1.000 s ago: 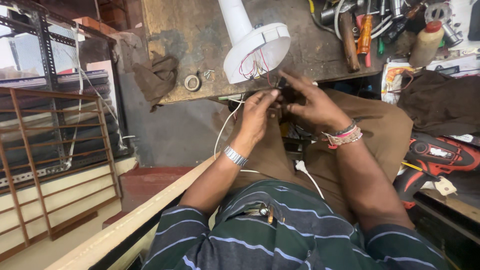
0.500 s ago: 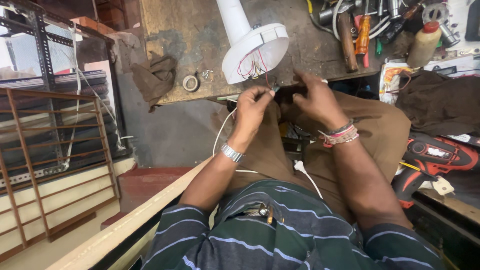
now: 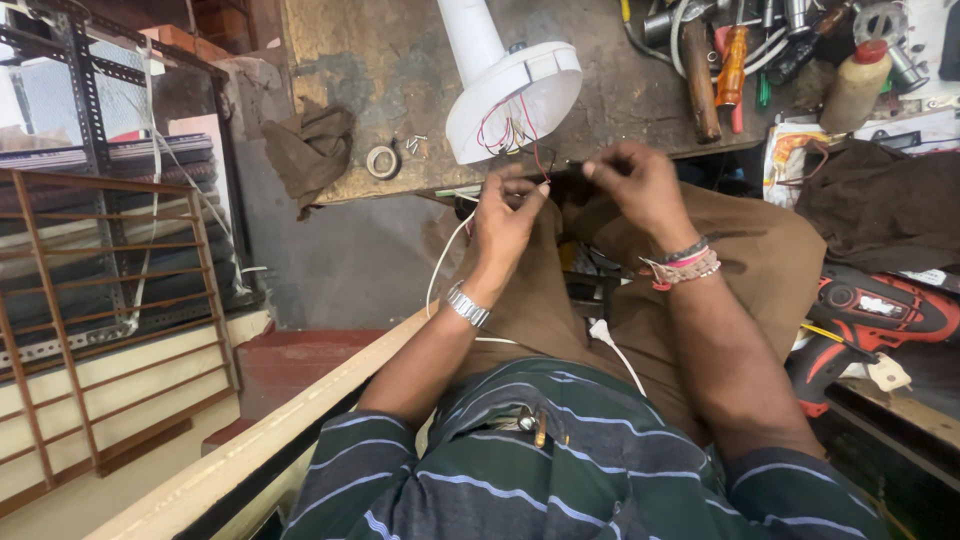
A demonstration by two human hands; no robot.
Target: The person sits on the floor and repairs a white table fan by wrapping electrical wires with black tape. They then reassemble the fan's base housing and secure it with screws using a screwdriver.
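White plastic forms the fan base [image 3: 510,95], which lies tipped on its side at the near edge of the bench [image 3: 400,60], its open underside facing the person. Thin red and pale wires [image 3: 515,130] spill out of that hollow and run down to the hands just below the bench edge. The left hand [image 3: 505,215], with a metal watch on its wrist, has its fingers [image 3: 530,192] pinched together on the wire ends. The right hand [image 3: 635,180], with red and beaded bands on its wrist, has its fingers [image 3: 592,170] pinched on something small and dark; what it is I cannot tell. The 2 hands are close together over the lap, near but not touching. A white cable [image 3: 440,265] drops from the left hand across the brown trousers. On the bench, left of the base, lie a tape roll [image 3: 382,161] and a brown rag [image 3: 310,150]. An orange-handled screwdriver [image 3: 732,65] and a wooden-handled hammer [image 3: 700,80] lie near the far right corner.
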